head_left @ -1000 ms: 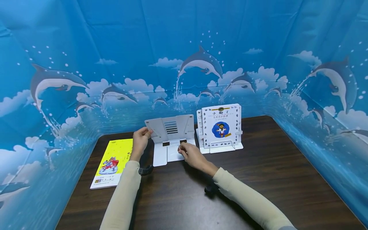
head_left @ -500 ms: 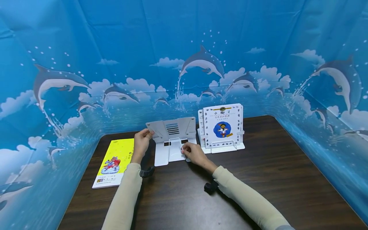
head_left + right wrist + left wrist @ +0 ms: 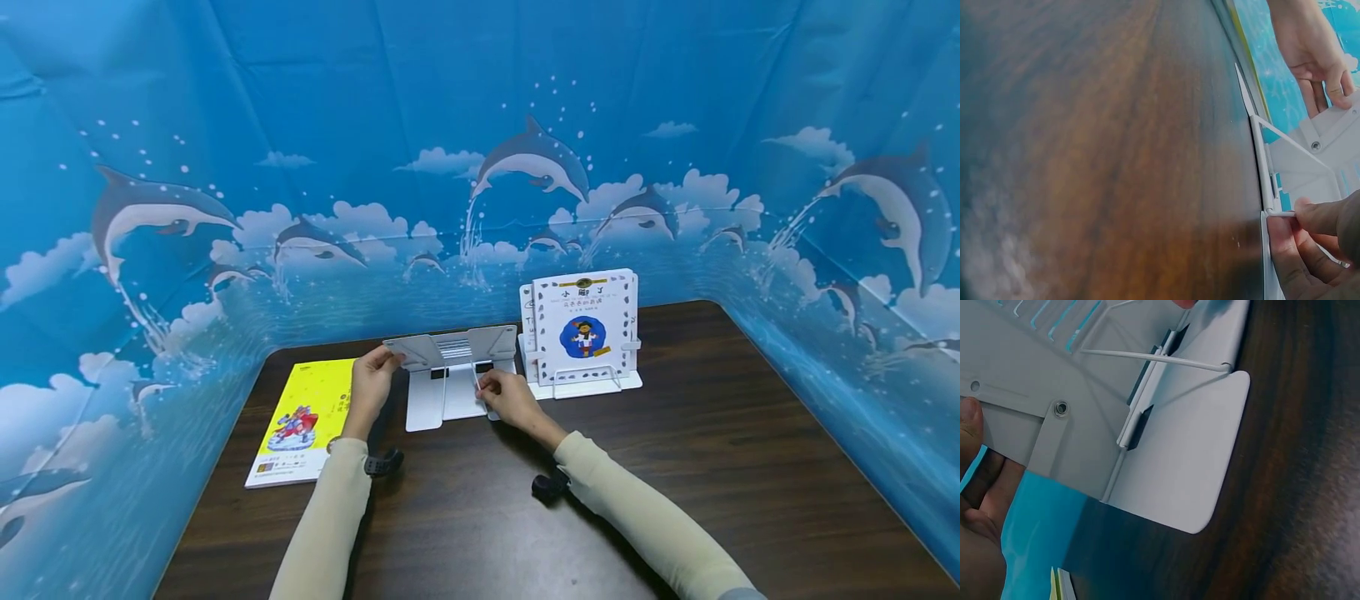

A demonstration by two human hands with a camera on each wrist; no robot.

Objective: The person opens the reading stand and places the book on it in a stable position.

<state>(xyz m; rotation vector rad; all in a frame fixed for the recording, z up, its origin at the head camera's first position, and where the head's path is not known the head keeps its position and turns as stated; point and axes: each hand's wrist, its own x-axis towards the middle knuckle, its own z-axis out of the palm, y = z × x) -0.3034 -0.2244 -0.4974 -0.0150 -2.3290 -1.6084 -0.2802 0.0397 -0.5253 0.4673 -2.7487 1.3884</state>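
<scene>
A white metal book stand [image 3: 425, 406] rests on the table, with its slotted back panel [image 3: 495, 342] leaning far back. My left hand [image 3: 370, 387] grips that panel's left edge, thumb on the front and fingers behind, as the left wrist view also shows. A wire page holder [image 3: 1166, 359] hinged at the base's front edge stands raised, its far end at the slots. Between thumb and fingers, my right hand [image 3: 512, 398] pinches the right leg of this wire, low near the base. In the right wrist view, the right fingers [image 3: 1291, 250] partly hide the wire.
Close on the right, a second white stand [image 3: 630, 381] holds an upright picture book [image 3: 547, 333] behind its wire. A yellow-covered book [image 3: 322, 392] lies flat at the left. Behind the dark wooden table [image 3: 675, 467] hangs a blue dolphin backdrop [image 3: 375, 125].
The wire page holder has swung up from the base toward the back panel, with my right hand on it. My left hand has tilted the back panel further back and down.
</scene>
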